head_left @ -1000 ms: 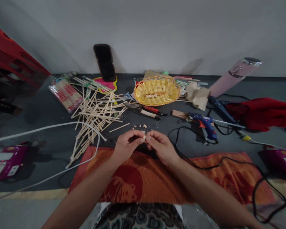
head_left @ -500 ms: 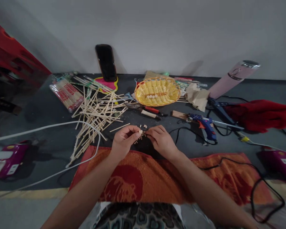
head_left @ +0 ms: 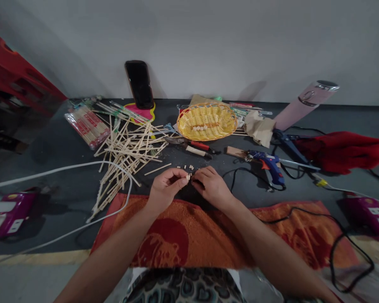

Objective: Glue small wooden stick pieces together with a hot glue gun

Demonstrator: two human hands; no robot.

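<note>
My left hand (head_left: pixel 167 185) pinches a small pale wooden piece (head_left: pixel 187 177) between thumb and fingertips. Close beside it, my right hand (head_left: pixel 212 184) has its fingers closed, their tips almost meeting the left ones; whatever they grip is too small to make out. Just beyond the fingertips, several short cut wooden bits (head_left: pixel 191 167) lie on the dark table. Past them stands a yellow woven basket (head_left: pixel 222 123) with a few small pale pieces inside. A pair of pliers (head_left: pixel 199 145) and a pale-handled tool (head_left: pixel 198 152) lie in front of it.
Thin wooden sticks (head_left: pixel 131 145) are heaped to the left, near a packaged bundle (head_left: pixel 87 126) and a propped phone (head_left: pixel 139 84). A blue glue gun (head_left: pixel 273 166), a pink flask (head_left: pixel 306 105) and red cloth (head_left: pixel 344 151) are at the right. An orange towel (head_left: pixel 221 240) covers the near edge.
My fingertips have drawn slightly apart from each other. More short wooden bits show on the table beyond them. The view has shifted slightly.
</note>
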